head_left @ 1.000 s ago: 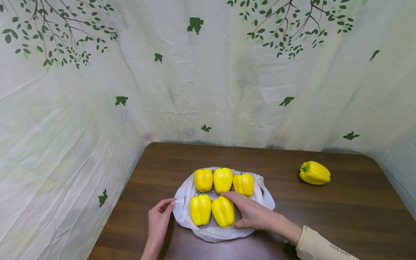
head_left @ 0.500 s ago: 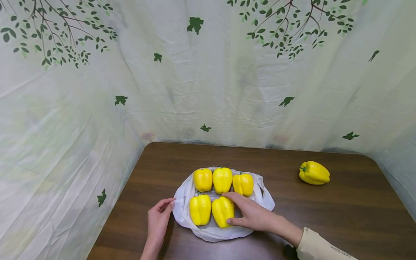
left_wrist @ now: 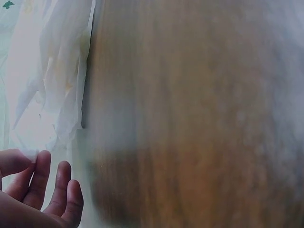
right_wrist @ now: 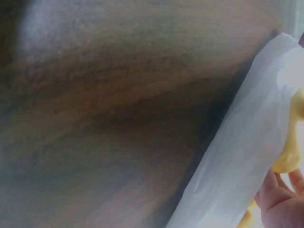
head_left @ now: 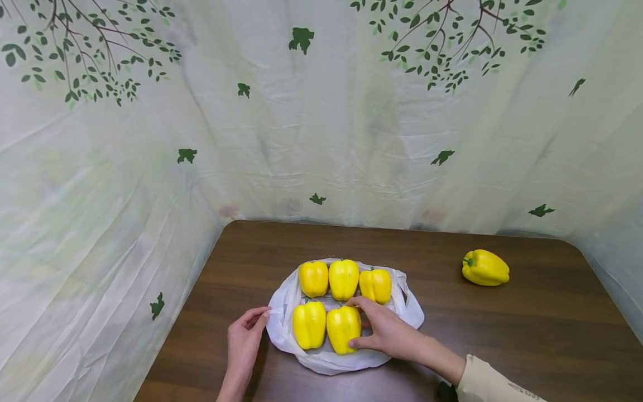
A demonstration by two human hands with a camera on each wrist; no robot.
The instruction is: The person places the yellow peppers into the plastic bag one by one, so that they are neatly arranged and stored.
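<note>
A white plastic bag (head_left: pixel 321 363) lies spread with its mouth rolled open, several yellow bell peppers inside. Three stand in the back row, the middle one (head_left: pixel 344 279) among them; two are in front. My right hand (head_left: pixel 389 334) holds the front right bell pepper (head_left: pixel 342 330), thumb low on its right side and fingers near its top. At the bag's left rim, my left hand (head_left: pixel 243 341) pinches the plastic between thumb and fingertips. The left wrist view shows that pinch on the bag (left_wrist: pixel 57 61). Only part of the right hand (right_wrist: pixel 282 204) appears in its wrist view.
Another yellow bell pepper (head_left: pixel 485 268) lies on its side at the back right of the brown wooden table (head_left: pixel 427 251). A pale curtain (head_left: pixel 351 123) with printed leaves hangs behind and beside the table. Something small and black (head_left: pixel 446 392) sits by the right sleeve.
My right thumb has come from beside the front right pepper onto it. That pepper has straightened a little and shifted slightly toward me. The left hand keeps its place on the bag.
</note>
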